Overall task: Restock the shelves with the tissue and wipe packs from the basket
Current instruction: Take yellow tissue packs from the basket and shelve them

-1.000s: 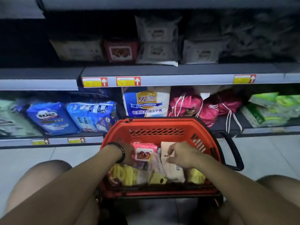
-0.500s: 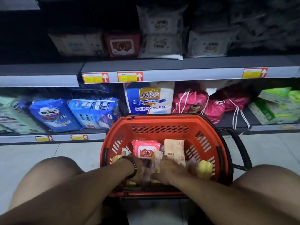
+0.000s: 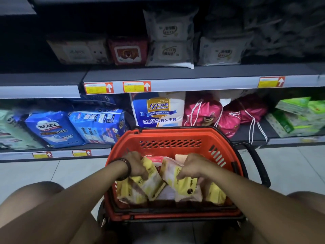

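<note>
Red basket (image 3: 172,133): on floor before lower shelf (image 3: 105,152).
Change: hands were sunk low among stock half a second ago, now raised.
Left hand (image 3: 138,167) curled round left yellow tissue pack (image 3: 153,180); right hand (image 3: 192,167) curled round right yellow tissue pack (image 3: 184,184).
Both packs over basket, nothing shelved; judged pick step.
Left pack long axis slants, lower end toward basket middle. Right pack roughly mirrors it.
Spare yellow packs (image 3: 130,194) beneath.

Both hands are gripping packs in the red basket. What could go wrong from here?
The left hand and right hand each pinch soft yellow-and-white plastic packs by one end; one could slip and drop. The white wipe packs stacked two high on the grey upper shelf might topple if nudged while restocking.
</note>
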`<action>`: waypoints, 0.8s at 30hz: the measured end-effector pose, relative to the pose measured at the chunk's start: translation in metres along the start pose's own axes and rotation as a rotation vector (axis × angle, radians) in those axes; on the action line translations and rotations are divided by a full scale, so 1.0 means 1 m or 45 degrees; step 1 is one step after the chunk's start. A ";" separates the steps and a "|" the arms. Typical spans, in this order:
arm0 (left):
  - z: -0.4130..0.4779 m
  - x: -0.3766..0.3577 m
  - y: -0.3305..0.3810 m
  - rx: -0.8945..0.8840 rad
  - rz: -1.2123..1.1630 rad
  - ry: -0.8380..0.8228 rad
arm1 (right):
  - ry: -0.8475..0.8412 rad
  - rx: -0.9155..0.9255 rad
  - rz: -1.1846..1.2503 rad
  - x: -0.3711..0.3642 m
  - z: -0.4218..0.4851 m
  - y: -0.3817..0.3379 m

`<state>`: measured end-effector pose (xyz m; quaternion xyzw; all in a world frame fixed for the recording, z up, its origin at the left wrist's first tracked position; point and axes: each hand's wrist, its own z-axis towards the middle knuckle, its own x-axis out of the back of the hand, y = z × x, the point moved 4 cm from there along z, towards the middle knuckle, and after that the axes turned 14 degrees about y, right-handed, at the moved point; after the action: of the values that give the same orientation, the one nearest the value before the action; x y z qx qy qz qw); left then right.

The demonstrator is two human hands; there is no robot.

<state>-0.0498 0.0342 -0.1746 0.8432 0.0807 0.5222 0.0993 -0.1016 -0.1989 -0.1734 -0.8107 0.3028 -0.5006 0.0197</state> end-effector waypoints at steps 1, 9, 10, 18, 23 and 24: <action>0.002 0.005 -0.006 0.041 -0.042 0.010 | 0.007 0.006 0.022 0.005 -0.001 0.003; -0.009 0.023 -0.025 -0.062 -0.466 0.100 | 0.261 0.169 0.398 0.031 -0.006 0.024; -0.010 0.026 -0.024 -0.089 -0.503 0.133 | 0.314 0.204 0.415 0.036 -0.006 0.024; -0.017 0.048 -0.020 0.107 -0.838 0.381 | 0.524 0.168 1.030 0.071 -0.016 0.030; -0.019 0.051 -0.010 0.275 -1.184 0.447 | 0.443 -0.062 1.475 0.088 -0.016 0.034; -0.020 0.051 -0.008 0.308 -1.278 0.427 | 0.417 -0.103 1.527 0.089 -0.016 0.034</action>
<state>-0.0450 0.0558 -0.1238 0.6117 0.5476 0.5250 0.2243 -0.1027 -0.2673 -0.1059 -0.4125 0.7232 -0.5084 0.2198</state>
